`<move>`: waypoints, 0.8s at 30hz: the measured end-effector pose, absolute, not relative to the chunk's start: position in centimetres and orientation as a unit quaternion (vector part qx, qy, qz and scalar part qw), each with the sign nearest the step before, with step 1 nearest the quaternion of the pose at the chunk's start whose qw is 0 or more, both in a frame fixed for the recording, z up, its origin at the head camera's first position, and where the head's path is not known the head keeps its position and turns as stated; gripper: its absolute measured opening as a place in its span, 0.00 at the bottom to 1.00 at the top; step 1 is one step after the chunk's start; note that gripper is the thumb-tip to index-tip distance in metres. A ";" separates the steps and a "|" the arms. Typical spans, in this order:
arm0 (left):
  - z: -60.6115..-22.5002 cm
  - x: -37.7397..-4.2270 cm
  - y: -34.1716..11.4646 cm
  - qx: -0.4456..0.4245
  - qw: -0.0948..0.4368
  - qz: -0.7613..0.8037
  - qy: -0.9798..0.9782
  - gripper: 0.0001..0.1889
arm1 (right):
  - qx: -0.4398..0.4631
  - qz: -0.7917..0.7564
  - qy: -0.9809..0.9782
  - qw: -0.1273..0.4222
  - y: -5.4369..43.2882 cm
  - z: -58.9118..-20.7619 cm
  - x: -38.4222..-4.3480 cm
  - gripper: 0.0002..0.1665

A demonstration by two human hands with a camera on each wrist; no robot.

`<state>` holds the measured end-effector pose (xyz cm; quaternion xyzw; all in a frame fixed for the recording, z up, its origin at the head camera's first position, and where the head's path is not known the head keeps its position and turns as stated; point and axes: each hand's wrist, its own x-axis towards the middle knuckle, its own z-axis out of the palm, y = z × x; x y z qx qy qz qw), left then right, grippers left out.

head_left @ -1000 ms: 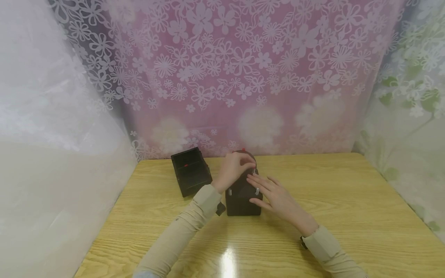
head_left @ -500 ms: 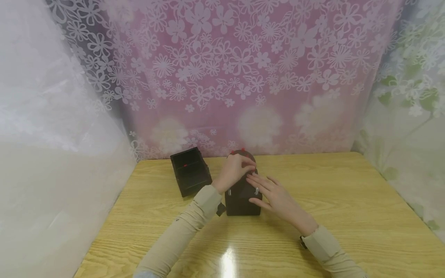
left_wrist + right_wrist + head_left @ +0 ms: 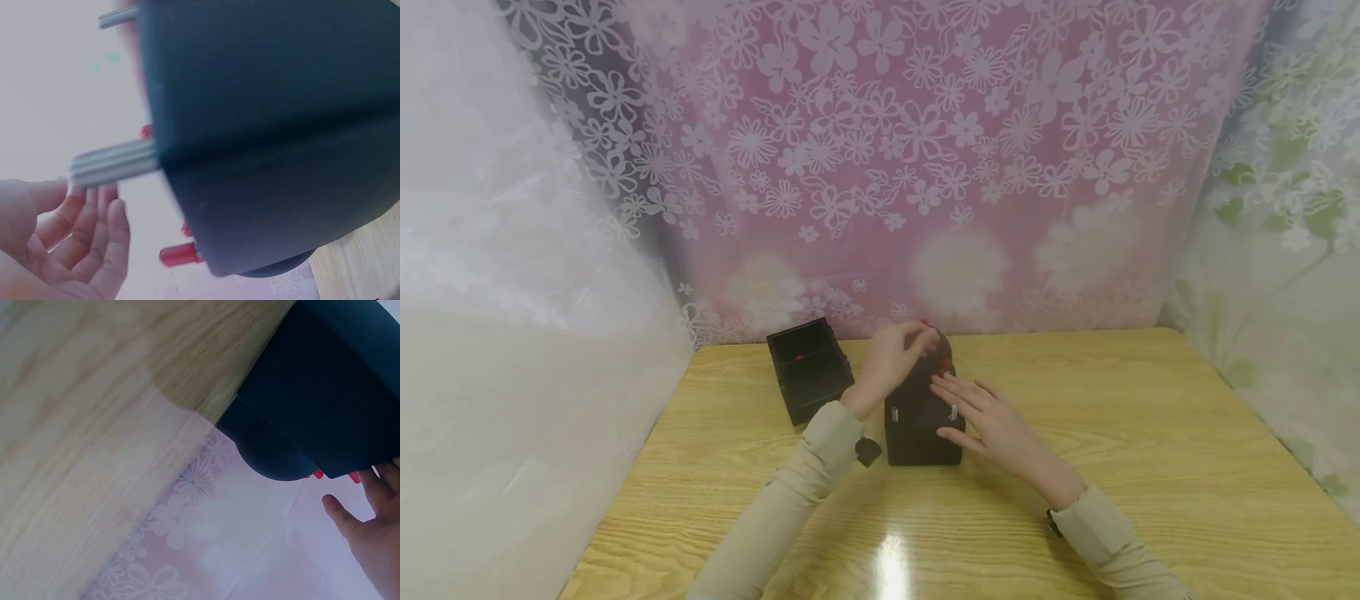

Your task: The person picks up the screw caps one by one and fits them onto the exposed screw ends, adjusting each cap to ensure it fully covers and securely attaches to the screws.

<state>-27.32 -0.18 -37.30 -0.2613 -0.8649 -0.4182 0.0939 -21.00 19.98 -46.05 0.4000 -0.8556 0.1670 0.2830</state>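
Observation:
A black box (image 3: 922,437) with a rounded far end stands in the middle of the table. Metal posts (image 3: 115,164) and red-tipped pins (image 3: 179,254) stick out of its top face. Over the far part of the box is my left hand (image 3: 891,358), fingers loosely bent; the left wrist view shows nothing held in it. My right hand (image 3: 996,421) lies along the box's right side with straight fingers, their tips on the top face. By those fingertips a red tip (image 3: 946,365) shows. The left hand and forearm hide part of the box's far left.
To the left, a black open tray (image 3: 812,408) with a divider lies at an angle, a small red piece (image 3: 800,357) inside. The wooden table (image 3: 1075,542) meets a pink flowered curtain (image 3: 887,167) at the back. Pale sheets hang at both sides.
My left hand has let go by the right fingertips and moved left and away, uncovering a red tip there. The right hand and the box have stayed in place.

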 end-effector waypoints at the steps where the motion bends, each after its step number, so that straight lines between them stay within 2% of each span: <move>1: -37.3 -27.3 -0.5 -0.256 0.098 -0.435 -0.858 0.15 | 0.401 0.169 -0.855 0.281 20.0 -46.1 -21.0 0.41; 10: -37.3 -26.9 -3.2 -0.211 0.123 -0.511 -0.824 0.20 | 0.397 0.177 -0.860 0.267 19.9 -46.0 -20.9 0.41; 24: -36.6 -28.2 -8.7 -0.160 0.183 -0.483 -0.841 0.20 | 0.393 0.172 -0.865 0.260 19.9 -45.9 -21.0 0.41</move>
